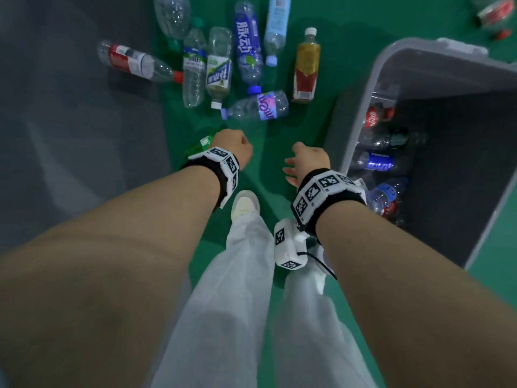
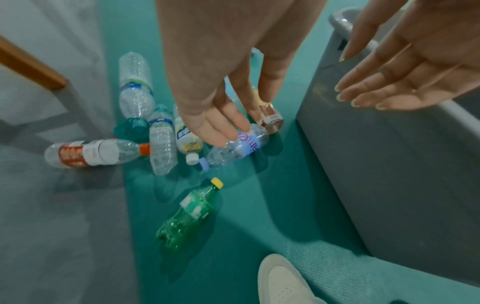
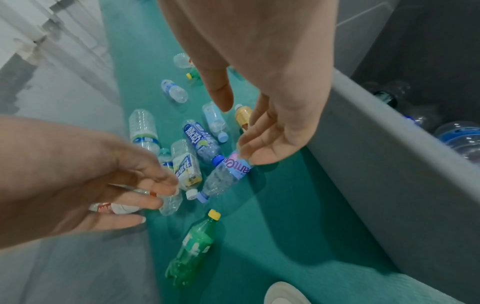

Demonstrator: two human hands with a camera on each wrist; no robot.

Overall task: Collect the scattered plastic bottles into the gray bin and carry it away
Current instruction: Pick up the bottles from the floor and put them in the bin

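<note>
Plainly the collecting step is under way and only partly done: the gray bin point(image 1: 361, 113) stands on the green floor point(image 1: 313, 46) to the person's right with several bottles already lying in its bottom, while a good many more lie scattered ahead. Both hands hover above the floor and hold nothing. The left hand point(image 2: 218, 86) hangs with its fingers loosely extended and pointing down, and the right hand point(image 3: 270, 102) is spread, fingers relaxed, just beside the bin's near wall. Nearest of the scattered bottles is a green bottle point(image 2: 187, 214) with a yellow cap, lying on its side alone, just ahead of the person's shoe point(image 2: 283, 281) and below the left hand. Beyond it lies a clear bottle with a pink and blue label point(image 1: 257, 106), and past that a loose cluster: a blue-labelled bottle point(image 1: 247, 46), an amber bottle point(image 1: 306, 65) with a white cap, a red-labelled bottle point(image 1: 131, 61) lying half on the gray strip of floor, and several clear ones touching or crossing each other. By my reckoning the next move calls for lowering a hand to one of the two nearest bottles, closing the fingers round its body, and swinging it right over the bin's rim. Empty bottles are light and round, so one may roll or crumple under a careless grasp. Carrying the bin away is a long way off.
</note>
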